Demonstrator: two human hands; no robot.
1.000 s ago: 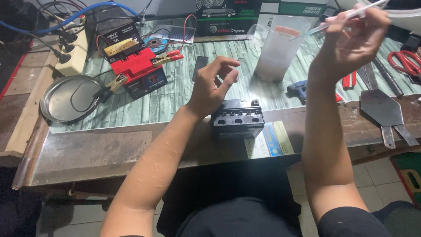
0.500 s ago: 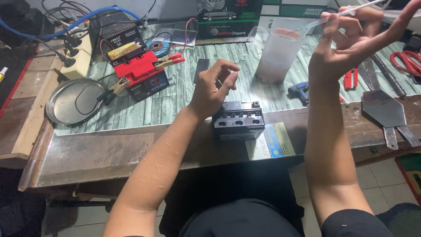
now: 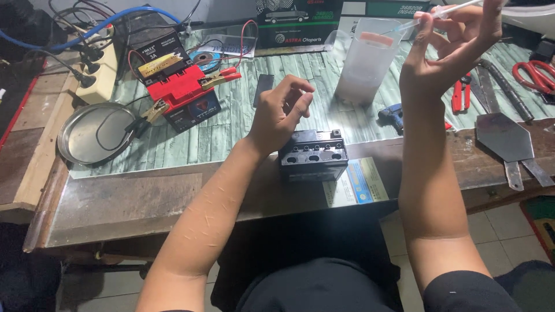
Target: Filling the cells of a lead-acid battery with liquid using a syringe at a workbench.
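Left hand point(image 3: 283, 112) half-curled, empty, just above black battery point(image 3: 313, 155); right hand point(image 3: 448, 49) raised w/ clear syringe point(image 3: 442, 13) pinched.

Far left on the surface point(image 3: 144, 202): a round metal dish point(image 3: 92, 134), beside a red-topped battery point(image 3: 186, 95) clamped with clips. Right side: red scissors point(image 3: 535, 75), red pliers point(image 3: 461, 95), a flat metal scraper point(image 3: 509, 141). A blue cable point(image 3: 87, 32) curling along the back.

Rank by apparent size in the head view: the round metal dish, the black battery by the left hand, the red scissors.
1. Round metal dish, largest.
2. Black battery beside the left hand, clearly smaller.
3. Red scissors, smallest, though cut off by the frame edge and farther away.
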